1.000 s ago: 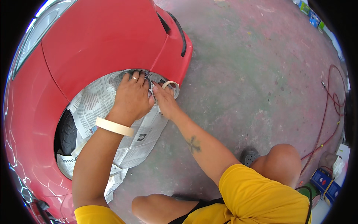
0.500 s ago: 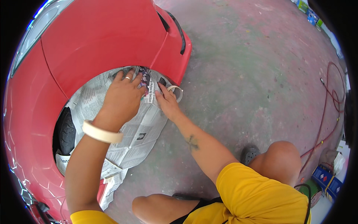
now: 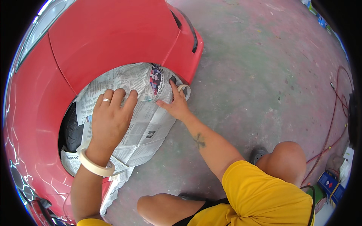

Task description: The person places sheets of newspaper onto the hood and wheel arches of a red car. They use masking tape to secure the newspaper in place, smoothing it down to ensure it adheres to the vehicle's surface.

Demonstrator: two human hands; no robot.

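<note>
Sheets of newspaper (image 3: pixel 141 124) cover most of the wheel opening of a red car (image 3: pixel 117 37). My left hand (image 3: pixel 111 120) hovers above the paper, fingers apart, with nothing in them. A cream roll of masking tape (image 3: pixel 96 165) hangs round my left wrist like a bracelet. My right hand (image 3: pixel 177 105) is at the paper's right side, thumb and index finger stretched apart against it. Its other fingers are partly hidden and appear hooked into a second roll of tape (image 3: pixel 187 91). Part of the black tyre (image 3: pixel 72 130) shows left of the paper.
A red hose (image 3: pixel 332 128) lies looped on the worn concrete floor (image 3: pixel 241 75) at the right. A blue box (image 3: pixel 331 186) stands near a green round object (image 3: pixel 318 199) at lower right. My bent knees (image 3: pixel 283 162) are close by.
My left hand has lifted from the paper's upper edge and moved back toward me. My right hand stays by the paper's right side, its thumb and index finger spread wider. The view has shifted slightly.
</note>
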